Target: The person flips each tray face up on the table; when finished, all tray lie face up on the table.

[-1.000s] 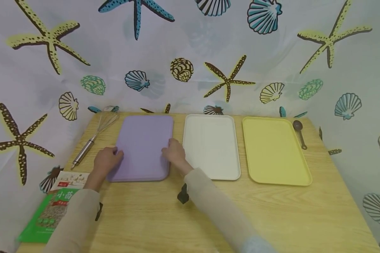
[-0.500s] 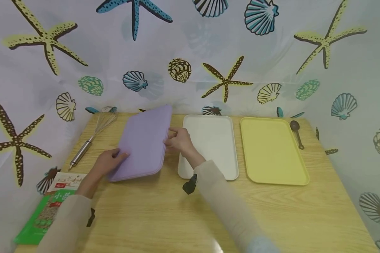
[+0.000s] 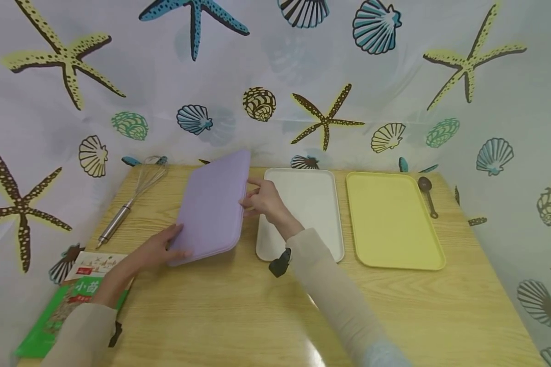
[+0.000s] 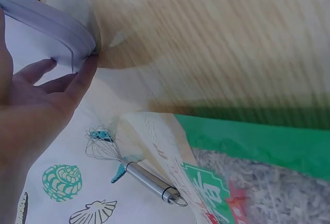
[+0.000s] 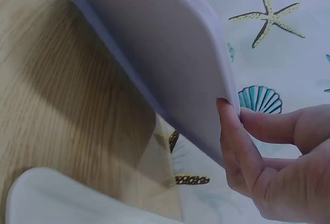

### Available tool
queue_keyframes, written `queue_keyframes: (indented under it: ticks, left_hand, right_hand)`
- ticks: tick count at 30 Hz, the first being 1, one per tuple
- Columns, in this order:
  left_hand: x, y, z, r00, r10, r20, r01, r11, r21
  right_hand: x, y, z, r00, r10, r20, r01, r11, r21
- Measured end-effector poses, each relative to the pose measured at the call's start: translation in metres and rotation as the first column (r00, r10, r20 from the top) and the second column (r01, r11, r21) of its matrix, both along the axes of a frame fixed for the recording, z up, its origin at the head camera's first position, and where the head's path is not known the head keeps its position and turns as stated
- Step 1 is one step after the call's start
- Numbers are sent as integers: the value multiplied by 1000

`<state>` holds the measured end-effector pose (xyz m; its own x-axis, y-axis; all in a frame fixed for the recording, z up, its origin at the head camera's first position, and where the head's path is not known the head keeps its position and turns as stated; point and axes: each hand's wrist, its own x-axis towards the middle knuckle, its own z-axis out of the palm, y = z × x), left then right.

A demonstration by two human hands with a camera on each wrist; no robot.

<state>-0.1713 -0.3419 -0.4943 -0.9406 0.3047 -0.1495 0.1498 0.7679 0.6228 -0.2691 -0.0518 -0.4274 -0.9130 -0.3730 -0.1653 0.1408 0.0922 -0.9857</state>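
Observation:
A purple tray [image 3: 213, 204] is tilted above the table, its right side raised higher than its left. At its lower left corner my left hand [image 3: 158, 250] grips the edge; in the left wrist view its fingertips [image 4: 87, 64] meet the rounded rim. My right hand [image 3: 271, 204] pinches the raised right edge, thumb on one face and fingers on the other, as the right wrist view shows. Beside it, a white tray [image 3: 305, 209] lies flat, partly covered by the right hand in the head view.
Farther right lie a yellow tray [image 3: 395, 219] and a brown spoon [image 3: 427, 193]. A metal whisk [image 3: 128, 204] rests at the left table edge. Nearer on the left is a green food packet [image 3: 50, 321], partly under the left forearm. A patterned curtain [image 3: 266, 61] stands behind the wooden table [image 3: 239, 316].
The purple tray lay flat a second ago; its right side has risen with the right hand. The left hand has shifted down to its lower left corner.

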Motion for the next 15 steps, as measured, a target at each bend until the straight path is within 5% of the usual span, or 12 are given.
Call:
queue_keyframes:
  ticks: [8,15]
  left_hand:
    - [19,13,1,1000,-18,-24,19,999,40]
    - [33,29,6,998,36,-55,-35,999,6]
  right_hand:
    - [7,-4,22,1000,-3,2,3,999,-47]
    - [11,-6,34,999,20,38,-16,995,-102]
